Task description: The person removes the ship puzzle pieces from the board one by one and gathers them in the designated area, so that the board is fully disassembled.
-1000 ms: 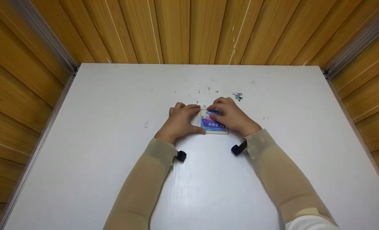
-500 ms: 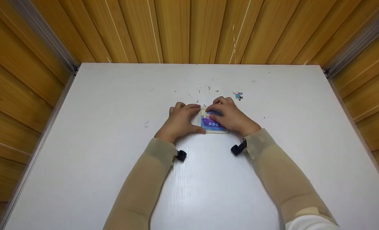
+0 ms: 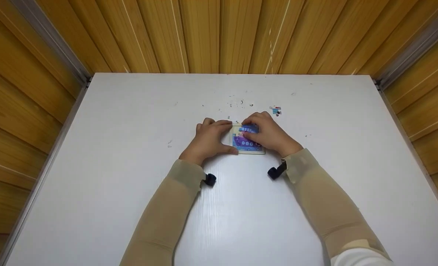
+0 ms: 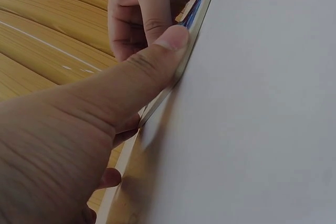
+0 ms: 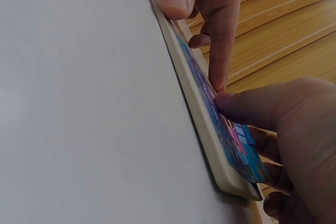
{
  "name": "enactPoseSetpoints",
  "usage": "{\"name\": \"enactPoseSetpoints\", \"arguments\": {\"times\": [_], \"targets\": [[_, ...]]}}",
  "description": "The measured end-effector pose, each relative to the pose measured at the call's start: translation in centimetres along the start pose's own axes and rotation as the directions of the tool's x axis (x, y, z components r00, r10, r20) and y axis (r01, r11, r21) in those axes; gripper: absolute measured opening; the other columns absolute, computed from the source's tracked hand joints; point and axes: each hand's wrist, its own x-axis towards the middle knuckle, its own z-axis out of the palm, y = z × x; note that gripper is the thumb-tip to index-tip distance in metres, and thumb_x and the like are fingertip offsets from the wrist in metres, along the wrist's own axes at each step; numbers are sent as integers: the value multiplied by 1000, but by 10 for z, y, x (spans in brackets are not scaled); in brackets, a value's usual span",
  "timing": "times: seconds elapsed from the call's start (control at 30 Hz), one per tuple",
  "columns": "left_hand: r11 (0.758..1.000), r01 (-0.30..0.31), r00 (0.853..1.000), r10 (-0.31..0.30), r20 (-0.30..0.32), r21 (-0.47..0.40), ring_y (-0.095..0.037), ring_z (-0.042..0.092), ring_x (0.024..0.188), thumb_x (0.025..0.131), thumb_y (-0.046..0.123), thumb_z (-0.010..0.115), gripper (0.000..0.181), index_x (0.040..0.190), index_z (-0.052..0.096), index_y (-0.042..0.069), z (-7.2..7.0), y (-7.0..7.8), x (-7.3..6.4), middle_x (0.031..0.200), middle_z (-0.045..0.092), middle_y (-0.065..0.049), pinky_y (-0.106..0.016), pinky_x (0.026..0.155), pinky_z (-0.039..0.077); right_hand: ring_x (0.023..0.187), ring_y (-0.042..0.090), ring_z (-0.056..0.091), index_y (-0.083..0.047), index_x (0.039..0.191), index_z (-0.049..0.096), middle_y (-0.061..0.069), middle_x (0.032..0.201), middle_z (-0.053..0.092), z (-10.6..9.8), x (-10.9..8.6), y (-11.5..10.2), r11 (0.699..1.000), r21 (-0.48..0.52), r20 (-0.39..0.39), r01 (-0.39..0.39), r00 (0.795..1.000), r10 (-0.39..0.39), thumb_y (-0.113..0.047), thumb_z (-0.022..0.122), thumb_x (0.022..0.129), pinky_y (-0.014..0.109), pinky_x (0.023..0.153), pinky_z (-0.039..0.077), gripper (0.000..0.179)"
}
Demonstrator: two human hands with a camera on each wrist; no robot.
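Observation:
A small square jigsaw puzzle [image 3: 249,149] in a cream frame lies on the white table, its picture a purple ship on blue. My left hand [image 3: 211,139] spans the frame's left side, thumb on the near corner and index finger at the far corner. From the right, my right hand [image 3: 270,133] reaches over the picture. Its thumb and fingers pinch a blue puzzle piece [image 5: 256,165], which tilts up from the frame's far right part in the right wrist view. That hand partly hides the puzzle's right side.
Beyond the right hand, a small blue and red puzzle piece [image 3: 276,110] lies loose on the white table [image 3: 130,111]. Several tiny dark marks are scattered past the puzzle. A wood-panelled wall [image 3: 204,37] stands behind the table's far edge.
The right hand's fingertips have shifted slightly to the right, and more of the blue far part of the picture shows. The left hand and the frame look nearly unchanged.

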Motion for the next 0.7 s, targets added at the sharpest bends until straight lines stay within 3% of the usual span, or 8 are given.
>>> {"name": "enactPoseSetpoints", "arguments": {"times": [0.23, 0.7], "targets": [[1000, 9, 1000, -9, 0, 7, -28, 48, 148, 79, 64, 99, 102, 165, 62, 24, 0, 2, 0, 172, 59, 6, -51, 120, 36, 139, 32, 54, -11, 140, 79, 9, 144, 70, -6, -2, 5, 999, 52, 31, 1, 1000, -3, -18, 79, 104, 56, 128, 43, 36], [1000, 13, 1000, -13, 7, 10, -28, 48, 148, 80, 65, 98, 102, 165, 61, 24, -1, 1, 0, 172, 58, 6, -51, 122, 36, 138, 33, 47, -10, 143, 79, 12, 147, 67, -8, -3, 1, 1000, 5, 48, -18, 999, 18, -17, 78, 102, 58, 126, 44, 41]]}}
